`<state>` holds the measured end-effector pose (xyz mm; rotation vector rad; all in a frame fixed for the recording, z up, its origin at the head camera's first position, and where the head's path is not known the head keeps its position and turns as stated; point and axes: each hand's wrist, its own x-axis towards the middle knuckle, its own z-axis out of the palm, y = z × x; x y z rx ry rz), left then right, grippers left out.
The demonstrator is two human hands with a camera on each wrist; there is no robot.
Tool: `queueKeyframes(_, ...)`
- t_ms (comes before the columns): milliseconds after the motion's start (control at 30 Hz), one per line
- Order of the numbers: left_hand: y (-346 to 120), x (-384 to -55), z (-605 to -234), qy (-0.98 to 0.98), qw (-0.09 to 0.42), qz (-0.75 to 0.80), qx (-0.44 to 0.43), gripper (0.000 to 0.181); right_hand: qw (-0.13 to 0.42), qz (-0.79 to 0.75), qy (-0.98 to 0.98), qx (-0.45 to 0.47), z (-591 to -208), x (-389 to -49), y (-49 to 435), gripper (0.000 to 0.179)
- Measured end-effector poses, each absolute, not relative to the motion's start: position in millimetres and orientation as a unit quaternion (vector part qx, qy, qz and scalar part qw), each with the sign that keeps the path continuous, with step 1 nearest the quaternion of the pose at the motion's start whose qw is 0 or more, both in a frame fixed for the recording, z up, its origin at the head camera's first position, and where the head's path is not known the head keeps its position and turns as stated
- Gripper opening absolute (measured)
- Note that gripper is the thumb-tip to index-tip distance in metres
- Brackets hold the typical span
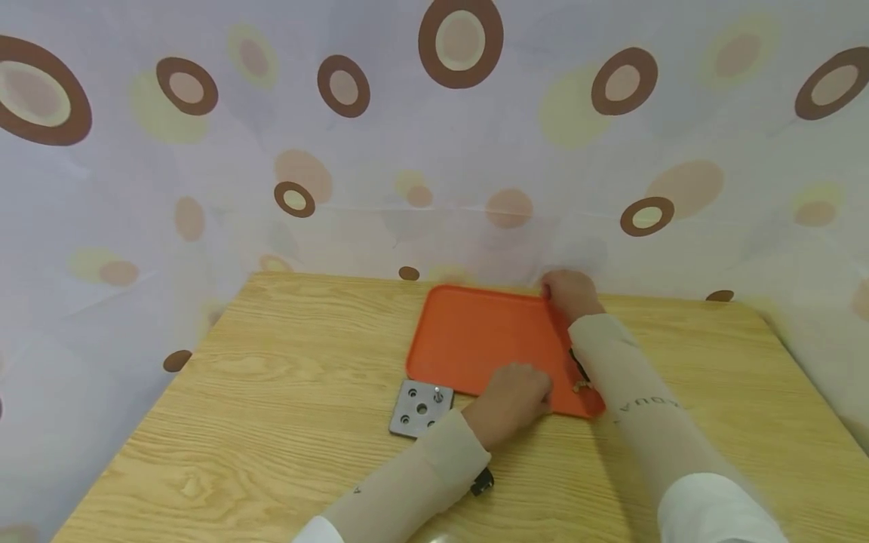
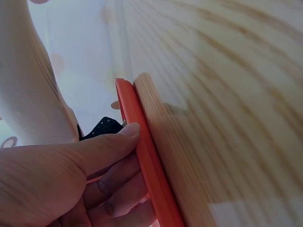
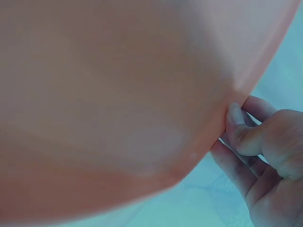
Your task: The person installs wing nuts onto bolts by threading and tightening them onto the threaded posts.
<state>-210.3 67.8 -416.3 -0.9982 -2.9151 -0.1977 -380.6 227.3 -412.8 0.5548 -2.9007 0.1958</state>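
Note:
An orange tray (image 1: 485, 332) with a raised rim lies toward the back of the wooden table. My right hand (image 1: 572, 292) holds its far right corner. In the right wrist view the thumb and fingers of the right hand (image 3: 267, 151) pinch the rim of the tray (image 3: 118, 109). At the near edge is my left hand (image 1: 514, 400). The left wrist view shows the left hand (image 2: 90, 179) with its thumb on the tray's rim (image 2: 147, 151) and the other fingers curled against it. A grey metal plate (image 1: 406, 403) with several holes and an upright pin sits beside the tray's near left corner.
Small tan pieces (image 1: 581, 386) show at the tray's right end, too small to tell what they are. Wooden table (image 1: 292, 362) extends to both sides. A patterned cloth (image 1: 380, 136) hangs behind the far edge and along the sides.

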Motion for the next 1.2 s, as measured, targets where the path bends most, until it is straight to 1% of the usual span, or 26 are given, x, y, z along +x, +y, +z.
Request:
queueKeyframes(200,64,-211,-416,-0.951,0.032,-0.056,-0.302,0.012,0.089,0.071,-0.975,0.191,-414,-386,218,0.017)
queueKeyframes(400,66,-218,-420,-0.952,0.039,-0.062,-0.298,0.021,0.072,0.058,-0.98,0.178,-415,-391,213,0.017)
queueKeyframes(533,70,-217,-418,-0.957,0.033,-0.048,-0.286,0.026,0.06,0.051,-0.984,0.162,-412,-388,213,0.016)
queueKeyframes(667,77,-214,-413,-0.964,0.017,-0.029,-0.264,0.03,0.064,0.049,-0.985,0.151,-405,-381,214,0.014)
queueKeyframes(800,82,-214,-409,-0.966,0.009,-0.029,-0.257,0.028,0.069,0.052,-0.985,0.15,-403,-381,219,0.014)
queueKeyframes(967,85,-218,-411,-0.964,0.013,-0.039,-0.263,0.025,0.059,0.074,-0.984,0.148,-410,-389,228,0.015)
queueKeyframes(1200,80,-220,-418,-0.957,0.041,-0.065,-0.281,0.013,0.026,0.077,-0.984,0.159,-409,-387,232,0.015)
